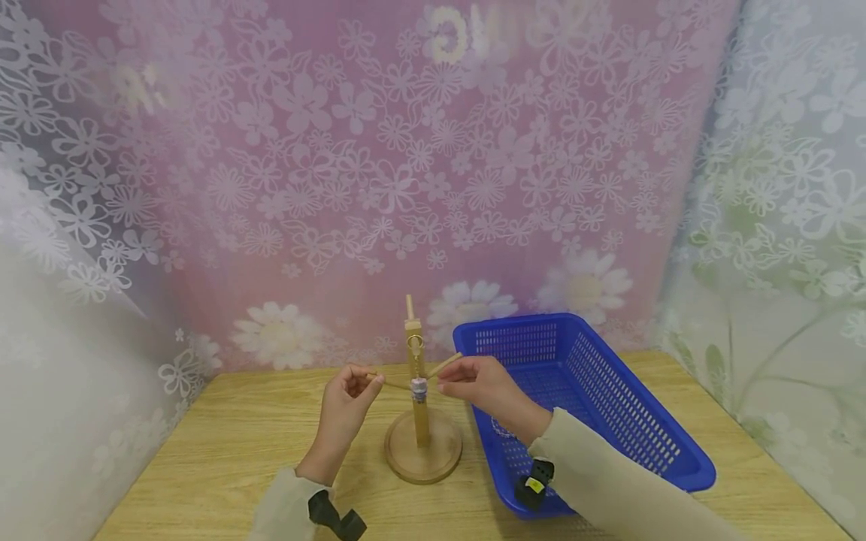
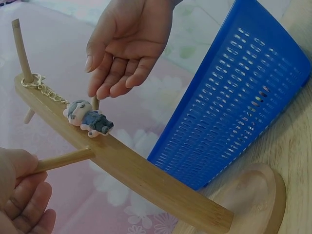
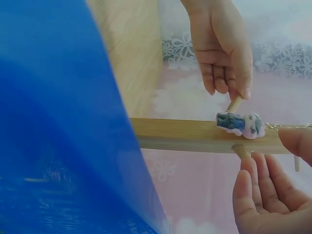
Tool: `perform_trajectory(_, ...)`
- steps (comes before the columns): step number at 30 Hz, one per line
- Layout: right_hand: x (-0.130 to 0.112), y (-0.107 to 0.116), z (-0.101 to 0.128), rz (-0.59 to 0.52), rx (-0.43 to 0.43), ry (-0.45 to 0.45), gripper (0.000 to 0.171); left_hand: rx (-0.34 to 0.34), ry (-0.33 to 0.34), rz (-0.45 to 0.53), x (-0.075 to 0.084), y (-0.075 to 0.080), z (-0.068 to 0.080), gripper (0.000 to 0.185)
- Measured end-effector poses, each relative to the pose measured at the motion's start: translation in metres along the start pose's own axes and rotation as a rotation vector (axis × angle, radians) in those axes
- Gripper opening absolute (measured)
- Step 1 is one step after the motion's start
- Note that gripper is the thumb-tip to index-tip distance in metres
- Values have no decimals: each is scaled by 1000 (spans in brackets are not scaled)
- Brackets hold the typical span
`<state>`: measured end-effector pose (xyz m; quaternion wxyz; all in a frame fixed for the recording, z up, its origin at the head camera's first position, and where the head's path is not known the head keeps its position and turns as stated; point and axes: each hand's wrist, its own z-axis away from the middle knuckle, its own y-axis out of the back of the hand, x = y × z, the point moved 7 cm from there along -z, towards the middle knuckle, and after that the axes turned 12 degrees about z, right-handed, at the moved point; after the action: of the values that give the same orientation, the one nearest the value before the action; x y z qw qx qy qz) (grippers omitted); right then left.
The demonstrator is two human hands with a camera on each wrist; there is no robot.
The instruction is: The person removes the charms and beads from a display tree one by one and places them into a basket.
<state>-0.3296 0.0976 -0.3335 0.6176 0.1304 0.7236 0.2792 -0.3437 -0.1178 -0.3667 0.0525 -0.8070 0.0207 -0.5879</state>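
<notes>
Left hand [image 1: 348,398] pinches the tip of a wooden peg [image 2: 66,159] between thumb and curled fingers; the peg projects from the left side of the wooden stand [image 1: 421,409]. Right hand [image 1: 476,383] has its fingers loosely extended, the fingertips [image 2: 105,90] touching the end of the opposite peg [image 1: 446,364] on the stand's right side; whether it actually grips that peg cannot be told, as the palm lies open in the left wrist view.

Nearest the observer, the stand's round base [image 1: 423,456] sits flat on the wooden table [image 1: 223,451]. Up the post from the base, level with the two pegs, a small doll-figure keychain [image 2: 87,118] in grey and blue lies against the post. Its chain [image 2: 48,91] runs further up the post to a ring looped over an upper peg [image 2: 22,51] near the top.

Just right of the stand, a blue perforated plastic basket [image 1: 609,391] stands on the table, the right forearm lying across its near corner. Behind the stand, a pink floral-patterned curtain [image 1: 379,165] forms the backdrop.
</notes>
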Motion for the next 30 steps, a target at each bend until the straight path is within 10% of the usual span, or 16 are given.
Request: perform_trajectory(30,-22,-20,-7,62,29,49,19,3,-36,0,-4,2,-2,18)
